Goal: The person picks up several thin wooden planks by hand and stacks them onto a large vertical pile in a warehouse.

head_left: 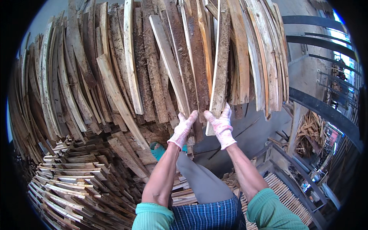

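Both my hands wear white knit gloves and reach up to the lower ends of rough wooden planks leaning in a big upright stack [115, 76]. My left hand [184, 128] lies with fingers extended against the bottom of a pale narrow plank [168, 61]. My right hand [221, 124] grips the lower end of a bark-edged plank [220, 65] that stands nearly upright in front of the stack. My leg in grey trousers and a teal shoe [159, 150] shows below the hands.
Flat stacks of short planks [69, 180] lie at lower left. A slatted wooden rack [283, 188] sits at lower right. Dark curved metal beams [322, 111] and a heap of wood scraps [310, 132] stand on the right, with a concrete floor [249, 134] between.
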Available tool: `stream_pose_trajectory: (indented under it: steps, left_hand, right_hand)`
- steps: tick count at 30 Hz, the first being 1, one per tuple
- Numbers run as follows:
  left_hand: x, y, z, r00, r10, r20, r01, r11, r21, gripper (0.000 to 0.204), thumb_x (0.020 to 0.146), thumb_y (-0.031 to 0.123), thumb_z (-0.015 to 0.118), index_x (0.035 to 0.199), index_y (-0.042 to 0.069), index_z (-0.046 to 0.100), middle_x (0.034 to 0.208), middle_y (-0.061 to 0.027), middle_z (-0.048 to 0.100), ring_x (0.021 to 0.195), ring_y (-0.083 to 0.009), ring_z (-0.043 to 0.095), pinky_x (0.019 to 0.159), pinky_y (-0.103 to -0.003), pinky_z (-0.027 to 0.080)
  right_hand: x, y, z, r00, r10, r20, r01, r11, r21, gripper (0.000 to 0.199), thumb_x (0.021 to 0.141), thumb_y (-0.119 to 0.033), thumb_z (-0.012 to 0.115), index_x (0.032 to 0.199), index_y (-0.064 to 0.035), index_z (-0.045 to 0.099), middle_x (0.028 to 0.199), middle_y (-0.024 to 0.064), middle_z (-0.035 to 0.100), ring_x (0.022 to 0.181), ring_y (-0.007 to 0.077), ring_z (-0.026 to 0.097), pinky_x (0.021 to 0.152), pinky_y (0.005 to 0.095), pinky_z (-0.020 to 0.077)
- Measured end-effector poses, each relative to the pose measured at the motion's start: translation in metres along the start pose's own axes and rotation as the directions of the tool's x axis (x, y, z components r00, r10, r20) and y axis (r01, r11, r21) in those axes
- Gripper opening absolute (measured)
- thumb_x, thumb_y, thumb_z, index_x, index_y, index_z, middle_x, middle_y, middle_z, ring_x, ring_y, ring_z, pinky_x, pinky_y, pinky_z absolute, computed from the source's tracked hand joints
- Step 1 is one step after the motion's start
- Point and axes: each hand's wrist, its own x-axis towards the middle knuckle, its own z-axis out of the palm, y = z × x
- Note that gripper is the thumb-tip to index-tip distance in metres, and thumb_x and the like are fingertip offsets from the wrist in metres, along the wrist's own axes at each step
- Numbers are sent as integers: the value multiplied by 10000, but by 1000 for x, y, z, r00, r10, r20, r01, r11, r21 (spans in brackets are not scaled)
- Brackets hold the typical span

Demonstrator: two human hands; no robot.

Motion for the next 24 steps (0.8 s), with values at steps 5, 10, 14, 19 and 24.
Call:
stream_pose_trajectory:
  steps: [5, 10, 14, 19, 24]
  left_hand:
    - [-55, 26, -26, 990, 70, 125, -117, 899, 422, 1210, 839, 777, 529, 1563, -23, -20, 1534, -271, 345, 1393, -297, 418, 1119, -329, 339]
    - [8, 19, -25, 968, 139, 211, 11, 812, -583, 831, 937, 476, 657, 1559, 108, 246, 1436, -137, 449, 1340, -239, 439, 1082, -380, 397]
    - [40, 20, 23, 934, 220, 281, 33, 731, -682, 1092, 873, 492, 734, 1581, 167, -32, 1485, -101, 425, 1304, -222, 473, 1028, -428, 444]
    - [31, 23, 6, 933, 237, 272, -98, 891, -443, 768, 900, 373, 736, 1473, 81, 316, 1334, -76, 568, 1185, -180, 557, 1024, -331, 434]
    - [-93, 69, -11, 932, 352, 85, -332, 925, -185, 675, 872, 372, 765, 1358, 87, 393, 1163, -91, 620, 1030, -173, 600, 906, -359, 510]
  right_hand:
    - [-3, 4, -42, 973, 23, 231, -15, 999, -35, 1015, 827, -431, 768, 1547, -19, 183, 1478, 263, 329, 1384, 402, 331, 1175, 424, 270]
    - [44, -30, -90, 715, 31, 698, -495, 727, 475, 972, 930, -568, 590, 1578, -85, 50, 1480, 206, 399, 1356, 356, 423, 1130, 437, 348]
    - [47, -41, -35, 937, 297, 186, -265, 948, -178, 1330, 671, -738, 751, 1595, -134, 9, 1604, 325, 51, 1503, 445, 56, 1207, 493, 166]
    - [37, -50, -40, 954, 201, 221, -168, 973, -161, 1346, 642, -757, 759, 1589, -85, 79, 1581, 365, 77, 1497, 462, 70, 1203, 499, 158]
    - [-5, -71, -69, 918, 88, 387, -81, 996, -34, 1260, 738, -823, 608, 1578, -33, 100, 1554, 348, 209, 1485, 420, 160, 1184, 477, 211]
